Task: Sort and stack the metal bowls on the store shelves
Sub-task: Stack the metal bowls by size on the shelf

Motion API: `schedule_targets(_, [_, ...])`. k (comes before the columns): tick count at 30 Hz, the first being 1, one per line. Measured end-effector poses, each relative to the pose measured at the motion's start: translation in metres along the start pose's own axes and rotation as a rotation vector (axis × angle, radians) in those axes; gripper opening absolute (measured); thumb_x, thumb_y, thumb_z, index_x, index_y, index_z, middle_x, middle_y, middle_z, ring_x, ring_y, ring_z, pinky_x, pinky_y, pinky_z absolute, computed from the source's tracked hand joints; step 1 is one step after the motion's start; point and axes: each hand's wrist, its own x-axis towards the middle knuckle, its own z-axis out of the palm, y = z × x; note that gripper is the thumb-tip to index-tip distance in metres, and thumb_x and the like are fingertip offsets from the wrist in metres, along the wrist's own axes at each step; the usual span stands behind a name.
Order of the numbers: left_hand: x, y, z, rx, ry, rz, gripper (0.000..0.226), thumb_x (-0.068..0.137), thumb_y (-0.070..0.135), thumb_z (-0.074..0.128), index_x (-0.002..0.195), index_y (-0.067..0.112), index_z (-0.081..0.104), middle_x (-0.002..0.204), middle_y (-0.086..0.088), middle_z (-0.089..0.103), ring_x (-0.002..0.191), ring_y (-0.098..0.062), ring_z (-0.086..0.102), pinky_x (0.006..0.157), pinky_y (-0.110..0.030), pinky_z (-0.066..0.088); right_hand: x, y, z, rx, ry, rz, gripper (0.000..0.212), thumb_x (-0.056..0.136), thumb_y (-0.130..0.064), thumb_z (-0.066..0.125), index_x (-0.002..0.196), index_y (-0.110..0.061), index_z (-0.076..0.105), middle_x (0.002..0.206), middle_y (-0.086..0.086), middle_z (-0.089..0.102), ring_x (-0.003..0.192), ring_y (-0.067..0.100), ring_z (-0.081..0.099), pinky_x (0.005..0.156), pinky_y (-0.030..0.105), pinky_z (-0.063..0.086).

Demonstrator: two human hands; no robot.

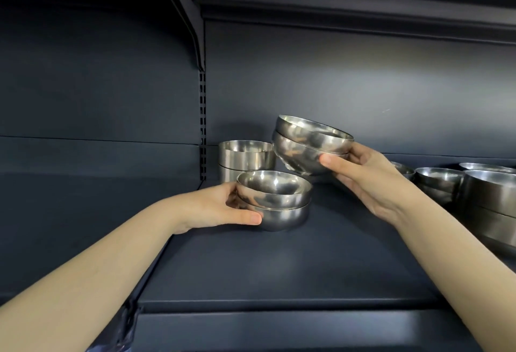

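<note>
Two round metal bowls nested as a pair (275, 201) stand on the dark shelf (279, 268), and my left hand (220, 206) grips their left side. My right hand (365, 178) holds a second nested pair of round bowls (307, 148) tilted in the air, above and to the right of the first pair. Behind them, two straight-walled metal bowls (245, 157) stand stacked near the back panel.
More metal bowls sit on the shelf to the right: a small stack (438, 184) and a larger stack (491, 206) at the frame edge. An upper shelf (349, 8) hangs overhead. A slotted upright (202, 117) divides this bay from the left bay.
</note>
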Motion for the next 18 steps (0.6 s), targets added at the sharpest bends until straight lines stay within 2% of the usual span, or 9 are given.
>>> schedule_targets(4, [0.000,-0.001,-0.001,0.007,-0.007,0.001,0.031,0.082,0.028,0.076,0.107,0.037,0.062,0.111,0.014,0.069,0.107,0.003,0.060,0.101,-0.018,0.042,-0.004,-0.002,0.021,-0.014,-0.090,-0.028,0.054,0.058,-0.023,0.078,0.109,-0.012,0.065,0.102,-0.003,0.075,0.102,0.010,0.068,0.090,0.019,0.051])
schedule_targets(8, [-0.001,0.000,-0.001,-0.006,-0.021,0.006,0.029,0.084,0.023,0.074,0.106,0.037,0.060,0.110,0.012,0.070,0.108,0.001,0.061,0.096,-0.014,0.044,-0.008,0.007,0.028,-0.045,-0.128,-0.049,0.063,0.060,-0.019,0.080,0.120,-0.014,0.062,0.113,-0.001,0.072,0.107,0.010,0.067,0.085,0.017,0.052])
schedule_targets(11, [0.000,0.001,0.000,-0.008,-0.027,0.014,0.027,0.085,0.020,0.072,0.102,0.036,0.059,0.106,0.013,0.069,0.102,0.004,0.061,0.090,-0.008,0.045,-0.010,0.011,0.029,-0.055,-0.142,-0.056,0.063,0.060,-0.019,0.080,0.120,-0.017,0.061,0.115,-0.002,0.071,0.109,0.010,0.066,0.086,0.017,0.052])
schedule_targets(15, [0.002,0.000,-0.001,0.004,-0.022,0.009,0.028,0.084,0.022,0.073,0.106,0.030,0.058,0.110,0.009,0.068,0.109,-0.002,0.060,0.103,-0.020,0.042,-0.014,0.020,0.032,-0.077,-0.145,-0.038,0.052,0.071,-0.010,0.079,0.120,-0.018,0.061,0.114,-0.003,0.072,0.110,0.009,0.065,0.092,0.019,0.051])
schedule_targets(18, [0.003,0.000,0.000,0.009,-0.037,0.022,0.031,0.085,0.022,0.072,0.110,0.033,0.057,0.114,0.010,0.067,0.111,-0.002,0.060,0.100,-0.018,0.042,-0.017,0.026,0.034,-0.103,-0.157,-0.022,0.048,0.077,-0.009,0.077,0.121,-0.020,0.061,0.115,-0.003,0.071,0.111,0.011,0.065,0.092,0.022,0.051])
